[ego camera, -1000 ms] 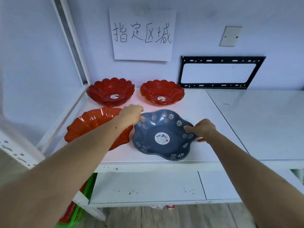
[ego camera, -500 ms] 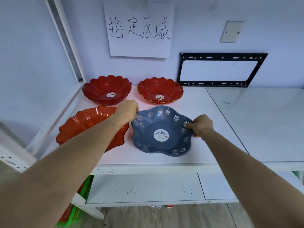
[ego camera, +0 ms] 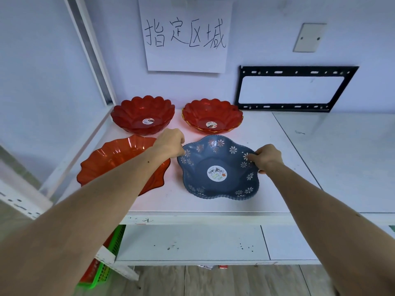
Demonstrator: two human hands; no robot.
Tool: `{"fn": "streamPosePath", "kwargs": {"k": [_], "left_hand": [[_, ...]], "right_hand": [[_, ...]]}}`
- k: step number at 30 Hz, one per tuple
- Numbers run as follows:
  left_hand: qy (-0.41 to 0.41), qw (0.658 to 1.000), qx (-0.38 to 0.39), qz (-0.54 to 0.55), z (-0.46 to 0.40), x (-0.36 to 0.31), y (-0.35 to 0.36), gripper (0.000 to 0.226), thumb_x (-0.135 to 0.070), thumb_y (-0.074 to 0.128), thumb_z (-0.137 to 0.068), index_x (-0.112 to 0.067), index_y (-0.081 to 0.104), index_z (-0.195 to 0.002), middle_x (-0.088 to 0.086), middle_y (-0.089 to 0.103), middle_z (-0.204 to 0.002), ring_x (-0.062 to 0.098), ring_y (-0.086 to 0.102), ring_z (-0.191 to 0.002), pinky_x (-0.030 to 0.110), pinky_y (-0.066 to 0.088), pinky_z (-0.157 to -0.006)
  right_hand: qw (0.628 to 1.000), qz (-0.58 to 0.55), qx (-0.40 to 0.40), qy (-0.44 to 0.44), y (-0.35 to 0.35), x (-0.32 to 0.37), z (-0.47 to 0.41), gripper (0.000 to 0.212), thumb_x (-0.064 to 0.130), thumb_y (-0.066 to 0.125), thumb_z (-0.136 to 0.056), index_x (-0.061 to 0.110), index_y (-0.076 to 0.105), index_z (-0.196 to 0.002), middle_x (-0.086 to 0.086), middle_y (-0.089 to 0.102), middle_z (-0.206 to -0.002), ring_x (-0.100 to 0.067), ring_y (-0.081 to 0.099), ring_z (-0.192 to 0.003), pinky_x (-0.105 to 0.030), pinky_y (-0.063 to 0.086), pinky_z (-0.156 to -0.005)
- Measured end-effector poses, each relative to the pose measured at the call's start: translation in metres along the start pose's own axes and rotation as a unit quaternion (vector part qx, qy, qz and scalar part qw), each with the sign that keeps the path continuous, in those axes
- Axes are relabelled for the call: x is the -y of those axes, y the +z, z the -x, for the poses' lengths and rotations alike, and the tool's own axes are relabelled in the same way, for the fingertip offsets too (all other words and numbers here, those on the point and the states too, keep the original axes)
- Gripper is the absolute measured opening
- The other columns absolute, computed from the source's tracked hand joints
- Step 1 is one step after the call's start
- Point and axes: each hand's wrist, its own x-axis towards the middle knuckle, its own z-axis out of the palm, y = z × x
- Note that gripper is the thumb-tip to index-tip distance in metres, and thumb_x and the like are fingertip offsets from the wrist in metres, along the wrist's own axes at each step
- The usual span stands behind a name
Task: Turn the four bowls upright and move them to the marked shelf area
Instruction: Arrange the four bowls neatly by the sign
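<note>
A blue bowl with white flowers (ego camera: 218, 167) sits upright at the front of the white shelf (ego camera: 267, 133). My left hand (ego camera: 171, 143) grips its left rim and my right hand (ego camera: 266, 157) grips its right rim. Left of it an orange-red wavy bowl (ego camera: 115, 161) stands upright, partly hidden by my left forearm. Behind, a dark red petal bowl (ego camera: 142, 114) and a red bowl with a gold rim (ego camera: 212, 115) stand upright under a paper sign with handwritten characters (ego camera: 184, 35).
A black metal bracket (ego camera: 295, 88) leans on the wall at the right. The shelf continues right as a second panel (ego camera: 342, 159). A lower shelf (ego camera: 192, 242) lies below, and a green basket (ego camera: 102, 272) shows at the bottom left. A white upright post (ego camera: 89, 50) borders the left.
The view has shifted slightly. Both hands keep hold of the blue bowl's rim, and the bowl sits a little further back on the shelf.
</note>
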Motion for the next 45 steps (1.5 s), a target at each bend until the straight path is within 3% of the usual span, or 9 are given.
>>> {"fn": "streamPosePath", "kwargs": {"k": [4, 9, 20, 23, 26, 28, 34, 40, 45], "left_hand": [[0.013, 0.999, -0.022, 0.023, 0.007, 0.003, -0.011, 0.055, -0.024, 0.070, -0.084, -0.005, 0.055, -0.134, 0.017, 0.061, -0.133, 0.032, 0.057, -0.124, 0.043, 0.047, -0.104], [0.018, 0.996, -0.083, 0.034, 0.034, 0.026, -0.051, 0.038, -0.020, 0.058, -0.092, -0.003, 0.063, -0.125, 0.017, 0.065, -0.127, 0.034, 0.059, -0.118, 0.041, 0.047, -0.101], [-0.141, 0.989, -0.053, 0.000, 0.102, 0.147, -0.093, 0.056, -0.032, 0.058, -0.093, -0.005, 0.046, -0.140, 0.015, 0.050, -0.145, 0.032, 0.051, -0.130, 0.036, 0.041, -0.106], [-0.169, 0.985, -0.030, -0.017, 0.111, 0.167, -0.092, 0.054, -0.037, 0.060, -0.091, -0.002, 0.050, -0.132, 0.017, 0.057, -0.134, 0.033, 0.057, -0.121, 0.036, 0.045, -0.094], [-0.183, 0.983, -0.008, 0.006, 0.115, 0.176, -0.088, 0.038, -0.039, 0.066, -0.086, -0.003, 0.059, -0.097, 0.014, 0.066, -0.093, 0.026, 0.065, -0.082, 0.031, 0.047, -0.071], [-0.193, 0.980, -0.003, 0.037, 0.113, 0.179, -0.085, 0.035, -0.036, 0.071, -0.083, -0.009, 0.052, -0.072, 0.008, 0.065, -0.071, 0.020, 0.064, -0.058, 0.026, 0.050, -0.061], [-0.170, 0.985, -0.018, 0.023, 0.105, 0.178, -0.084, 0.029, -0.027, 0.076, -0.073, -0.007, 0.057, -0.080, 0.013, 0.066, -0.080, 0.029, 0.067, -0.076, 0.033, 0.052, -0.072], [-0.166, 0.984, -0.058, 0.020, 0.090, 0.184, -0.082, 0.024, -0.025, 0.075, -0.076, -0.005, 0.061, -0.074, 0.010, 0.061, -0.069, 0.030, 0.065, -0.071, 0.030, 0.046, -0.062], [-0.179, 0.981, -0.057, 0.053, 0.087, 0.187, -0.082, 0.038, -0.042, 0.071, -0.080, -0.005, 0.062, -0.075, 0.006, 0.060, -0.060, 0.020, 0.061, -0.051, 0.027, 0.045, -0.058]], "right_hand": [[0.998, 0.061, -0.025, -0.003, -0.006, 0.012, 0.012, 0.040, 0.039, 0.068, -0.084, 0.007, 0.062, -0.106, -0.011, 0.066, -0.104, -0.032, 0.064, -0.091, -0.035, 0.050, -0.077], [0.985, 0.106, -0.086, -0.105, -0.003, 0.049, 0.039, 0.044, 0.037, 0.068, -0.087, 0.013, 0.059, -0.122, -0.009, 0.062, -0.125, -0.031, 0.058, -0.116, -0.035, 0.041, -0.076], [0.971, 0.070, 0.048, -0.225, 0.082, 0.138, 0.111, 0.021, 0.030, 0.072, -0.085, 0.008, 0.075, -0.085, -0.007, 0.072, -0.069, -0.018, 0.068, -0.056, -0.033, 0.060, -0.076], [0.976, 0.084, 0.054, -0.193, 0.100, 0.147, 0.125, 0.028, 0.036, 0.072, -0.085, 0.008, 0.073, -0.083, -0.006, 0.070, -0.066, -0.020, 0.070, -0.059, -0.031, 0.059, -0.068], [0.980, 0.116, 0.038, -0.155, 0.109, 0.148, 0.134, 0.035, 0.040, 0.071, -0.085, 0.005, 0.070, -0.084, -0.004, 0.064, -0.058, -0.017, 0.064, -0.049, -0.023, 0.047, -0.048], [0.983, 0.113, 0.028, -0.139, 0.113, 0.146, 0.136, 0.035, 0.037, 0.072, -0.084, 0.003, 0.069, -0.091, -0.010, 0.071, -0.071, -0.023, 0.070, -0.060, -0.029, 0.057, -0.061], [0.988, 0.098, 0.015, -0.119, 0.118, 0.149, 0.140, 0.021, 0.025, 0.067, -0.080, 0.006, 0.058, -0.077, -0.017, 0.068, -0.087, -0.031, 0.064, -0.073, -0.027, 0.046, -0.056], [0.993, 0.040, 0.089, -0.069, 0.119, 0.149, 0.140, 0.015, 0.015, 0.069, -0.081, 0.001, 0.065, -0.075, -0.004, 0.065, -0.040, -0.012, 0.060, -0.031, -0.025, 0.058, -0.051], [0.996, 0.003, 0.079, -0.048, 0.118, 0.149, 0.136, 0.026, 0.022, 0.065, -0.085, -0.003, 0.068, -0.077, -0.007, 0.067, -0.043, -0.016, 0.064, -0.037, -0.026, 0.060, -0.052]]}}
